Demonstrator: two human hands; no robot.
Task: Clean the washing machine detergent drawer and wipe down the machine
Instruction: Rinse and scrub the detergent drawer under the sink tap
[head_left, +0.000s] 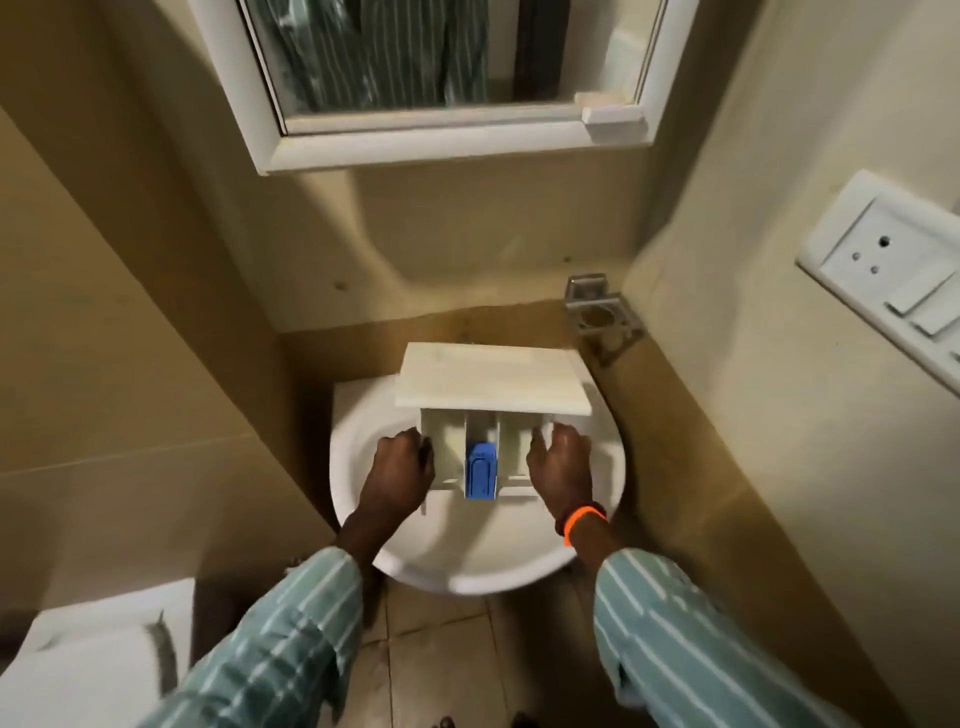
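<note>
The white detergent drawer (511, 441) is out of the machine and held over a round white washbasin (467, 566). It has three compartments, with a blue insert (480, 470) in the middle one. Its far end lies under a pale shelf (491, 379). My left hand (400, 473) grips the drawer's left side. My right hand (561, 467), with an orange band at the wrist, grips its right side. The basin's tap is hidden.
A mirror in a white frame (447, 140) hangs on the wall above. A metal holder (602, 317) is fixed at the right of the basin, and a socket and switch plate (883, 265) sits on the right wall. A white object (93, 670) stands at lower left.
</note>
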